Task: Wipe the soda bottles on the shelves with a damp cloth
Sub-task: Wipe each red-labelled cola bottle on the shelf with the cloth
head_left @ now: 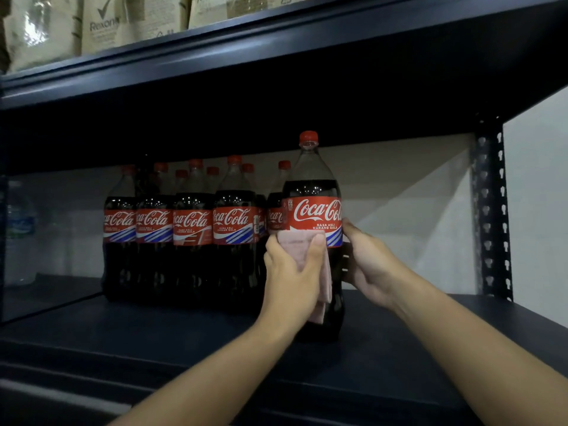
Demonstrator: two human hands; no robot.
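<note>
Front Coca-Cola bottle [312,210] stands upright near the front of the dark metal shelf [153,333], pulled forward from the rest. Clear ribbed plastic, dark cola, red screw cap, glossy red wrap label.

Left hand [292,269] presses a folded pink cloth [310,259] flat against the bottle's front below the label; thumb and fingers curl over the cloth, so it's gripping it. Cloth looks soft, woven, its tail hanging down the bottle.

Right hand [368,265] wraps the bottle's right side, fingers curled round behind it, grasping.

Behind, to the left: bottle group [184,222], same type, tightly packed in rows; about nine red caps visible, exact count uncertain.

One clear water bottle [20,232] at far left. Upper shelf: tan glossy Rexona pouches [101,23], at least four. Perforated steel upright [491,210] on the right.
</note>
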